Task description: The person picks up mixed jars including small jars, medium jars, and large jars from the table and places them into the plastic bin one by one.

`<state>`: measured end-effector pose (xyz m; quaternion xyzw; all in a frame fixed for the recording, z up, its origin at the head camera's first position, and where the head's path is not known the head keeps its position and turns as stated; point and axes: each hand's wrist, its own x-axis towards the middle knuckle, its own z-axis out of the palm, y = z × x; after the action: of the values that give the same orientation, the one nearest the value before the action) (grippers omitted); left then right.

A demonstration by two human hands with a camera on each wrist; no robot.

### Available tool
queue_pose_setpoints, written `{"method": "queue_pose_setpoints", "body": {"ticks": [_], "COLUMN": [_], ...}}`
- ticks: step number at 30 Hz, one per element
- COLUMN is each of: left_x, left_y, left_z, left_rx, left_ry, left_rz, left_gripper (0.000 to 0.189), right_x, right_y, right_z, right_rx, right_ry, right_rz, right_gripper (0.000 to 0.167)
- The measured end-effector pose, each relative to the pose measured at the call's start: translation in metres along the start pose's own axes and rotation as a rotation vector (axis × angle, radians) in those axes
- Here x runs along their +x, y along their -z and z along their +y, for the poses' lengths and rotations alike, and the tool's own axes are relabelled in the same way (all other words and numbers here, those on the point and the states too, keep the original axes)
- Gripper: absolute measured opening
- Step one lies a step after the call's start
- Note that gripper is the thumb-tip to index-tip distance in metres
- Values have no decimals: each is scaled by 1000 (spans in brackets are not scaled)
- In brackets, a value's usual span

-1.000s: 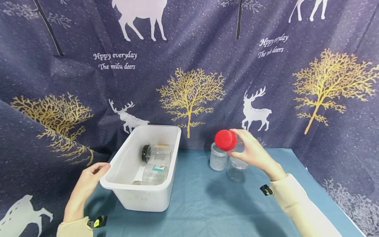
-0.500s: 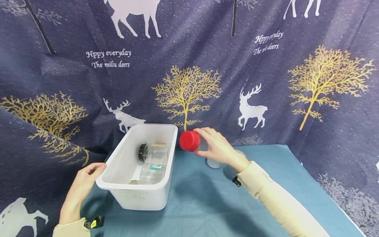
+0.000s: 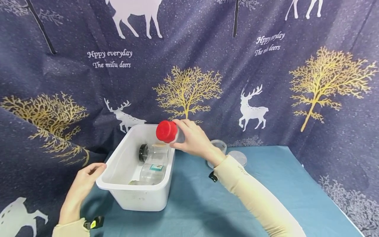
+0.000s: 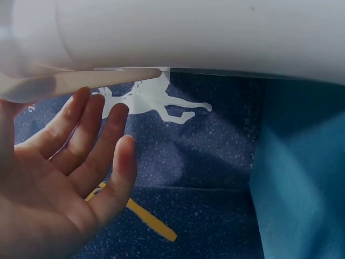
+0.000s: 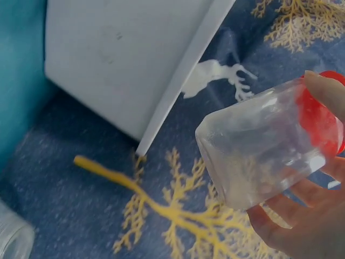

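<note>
My right hand [image 3: 192, 136] holds a clear plastic jar [image 5: 259, 145] with a red lid [image 3: 166, 131], tilted over the right rim of the white bin [image 3: 142, 197]. In the right wrist view, thumb and fingers are around the jar near its lid. My left hand [image 3: 84, 179] grips the bin's left rim at the front corner; its fingers [image 4: 110, 135] curve beneath the rim in the left wrist view. Inside the bin lie a clear jar with a black lid [image 3: 143, 152] and another clear jar bearing a teal label [image 3: 156, 167].
Two clear containers stand right of the bin on the blue-green tablecloth [image 3: 266, 184]: a jar [image 3: 219, 144] partly behind my right forearm, and another jar [image 3: 238, 158] beside it. A dark curtain [image 3: 201, 49] printed with deer and trees hangs close behind the table.
My right hand has carried the red-lidded jar leftward, from above the two standing containers to the bin's right rim. The left hand stays at the bin's rim.
</note>
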<state>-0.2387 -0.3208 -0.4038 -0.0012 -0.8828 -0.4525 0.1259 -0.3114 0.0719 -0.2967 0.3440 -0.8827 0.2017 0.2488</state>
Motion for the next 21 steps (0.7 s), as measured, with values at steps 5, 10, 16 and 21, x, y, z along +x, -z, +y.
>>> {"method": "queue_pose_setpoints", "body": {"ticks": [5,10,16,21], "left_x": [0,0,0,0], "left_y": [0,3,3,3], "left_z": [1,1,1,3], "left_rx": [10,23,27,38], "left_ry": [3,8,-10,2], "left_rz": [-8,-12,-1,-11], "left_gripper": [51,53,52,54], "right_x": [11,13,13,12], "right_y": [-15,-35,-50,-63], "right_z": [-17,-39,-66,-83], "right_rx": [-50,-152,-186,-196], "right_ry": [24,105,128,99], "right_rz": [-47,-95,-144,-211], "right_gripper": [80,78,80,82]}}
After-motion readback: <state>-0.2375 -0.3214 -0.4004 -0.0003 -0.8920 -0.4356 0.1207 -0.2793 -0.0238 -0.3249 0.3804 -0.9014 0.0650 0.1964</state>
